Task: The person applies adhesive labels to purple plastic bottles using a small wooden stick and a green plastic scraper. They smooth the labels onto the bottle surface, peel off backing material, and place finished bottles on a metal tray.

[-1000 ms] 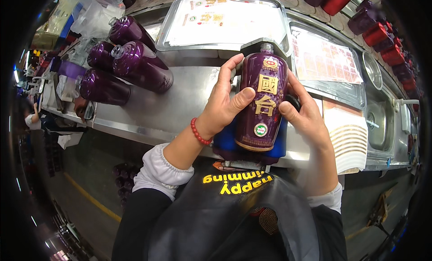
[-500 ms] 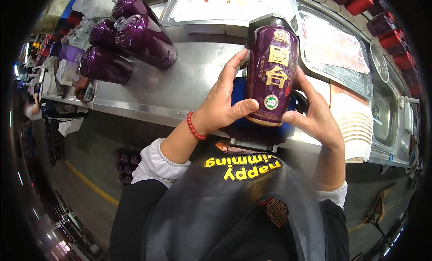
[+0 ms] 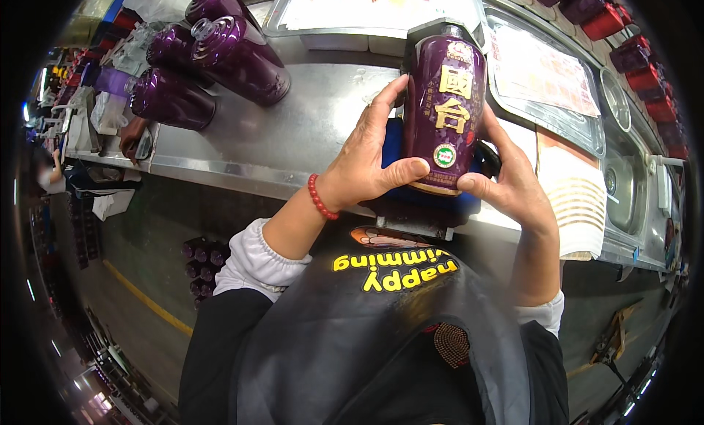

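A glossy purple bottle [image 3: 446, 124] with gold lettering and a small round green-and-white label is between my two hands, its neck pointing away from me. My left hand [image 3: 364, 154] is against its left side, with the thumb by the lower edge. On the other side, my right hand [image 3: 519, 187] has its fingers along the bottle and its thumb at the base corner. Behind and under the bottle is a dark holder [image 3: 411, 47] with a blue part [image 3: 394, 143]; the bottle hides most of it. A red bead bracelet [image 3: 319, 198] circles my left wrist.
Several purple bottles [image 3: 242, 58] stand on the metal bench [image 3: 308, 121] at the left, near another person's hand [image 3: 132, 137]. Trays with printed sheets [image 3: 543, 69] lie at the back and right. A striped white cloth [image 3: 583, 205] lies beside the metal sink [image 3: 622, 183].
The bottle's base has swung slightly right, so it sits a little straighter. Both hands have stayed on it. The whole view has also shifted a little.
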Motion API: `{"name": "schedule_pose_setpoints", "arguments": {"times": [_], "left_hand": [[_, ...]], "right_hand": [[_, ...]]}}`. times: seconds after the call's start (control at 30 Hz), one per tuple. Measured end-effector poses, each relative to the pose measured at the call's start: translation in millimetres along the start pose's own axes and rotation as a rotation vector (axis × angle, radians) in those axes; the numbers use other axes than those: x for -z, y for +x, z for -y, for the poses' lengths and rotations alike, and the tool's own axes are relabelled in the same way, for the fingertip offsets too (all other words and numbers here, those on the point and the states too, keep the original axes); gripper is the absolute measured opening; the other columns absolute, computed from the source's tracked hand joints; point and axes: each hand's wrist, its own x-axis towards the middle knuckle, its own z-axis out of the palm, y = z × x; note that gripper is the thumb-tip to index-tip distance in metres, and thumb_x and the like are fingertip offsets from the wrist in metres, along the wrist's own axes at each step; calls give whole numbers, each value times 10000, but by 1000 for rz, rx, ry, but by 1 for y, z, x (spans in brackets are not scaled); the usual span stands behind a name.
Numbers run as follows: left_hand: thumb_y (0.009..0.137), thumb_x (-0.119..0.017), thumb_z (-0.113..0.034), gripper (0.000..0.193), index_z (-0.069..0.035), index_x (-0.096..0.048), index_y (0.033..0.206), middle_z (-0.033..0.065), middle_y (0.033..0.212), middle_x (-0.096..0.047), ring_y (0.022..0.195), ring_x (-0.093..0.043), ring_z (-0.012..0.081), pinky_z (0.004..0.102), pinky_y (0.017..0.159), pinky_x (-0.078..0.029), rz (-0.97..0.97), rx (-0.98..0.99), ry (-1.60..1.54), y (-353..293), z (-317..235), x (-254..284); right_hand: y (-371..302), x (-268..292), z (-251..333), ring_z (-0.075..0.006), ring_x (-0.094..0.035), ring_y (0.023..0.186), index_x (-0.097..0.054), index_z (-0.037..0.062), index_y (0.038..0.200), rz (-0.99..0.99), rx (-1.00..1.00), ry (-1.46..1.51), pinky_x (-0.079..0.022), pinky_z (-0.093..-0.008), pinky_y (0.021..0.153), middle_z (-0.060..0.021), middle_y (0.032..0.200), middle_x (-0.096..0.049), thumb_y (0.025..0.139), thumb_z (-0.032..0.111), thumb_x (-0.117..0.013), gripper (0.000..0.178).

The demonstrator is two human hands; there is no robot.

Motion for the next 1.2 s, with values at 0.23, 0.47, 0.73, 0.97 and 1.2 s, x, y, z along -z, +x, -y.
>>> {"name": "schedule_pose_setpoints", "arguments": {"times": [0.23,0.47,0.73,0.97,1.2], "left_hand": [[836,-673,-690,1148,36,-163,1563,308,1541,-304,1442,-320,425,487,1198,-246,18,-30,85,-1,-2,2],[866,-645,-681,1114,31,-158,1571,297,1562,-287,1458,-304,412,479,1204,-236,16,-44,32,-2,3,0],[879,-666,-635,1072,24,-182,1573,283,1574,-289,1475,-294,384,461,1215,-222,19,-47,-28,-4,5,0],[878,-684,-609,1077,47,-177,1566,297,1563,-298,1465,-309,394,454,1211,-229,35,-56,-16,-2,8,4],[952,-649,-498,930,93,-222,1529,316,1500,-372,1417,-381,406,444,1181,-288,-122,74,-67,0,-16,-10]], "right_hand": [[3,0,12,-316,-416,1409,-232,-96,1547,22,-10,16,-309,-399,1170,-263,1477,-453,768,461,-852,1141],[0,-1,4,-309,-431,1402,-255,-115,1531,2,-11,94,-315,-390,1168,-266,1456,-479,772,522,-835,1148],[2,-4,7,-315,-470,1362,-267,-118,1526,-16,6,62,-341,-403,1151,-257,1400,-527,780,477,-833,1109],[3,-3,5,-301,-472,1353,-265,-95,1538,-10,46,33,-337,-393,1152,-247,1411,-519,754,436,-863,1120],[1,-3,7,-336,-483,1354,-248,-79,1546,14,-77,89,-373,-412,1136,-261,1410,-509,737,429,-881,1146]]}}
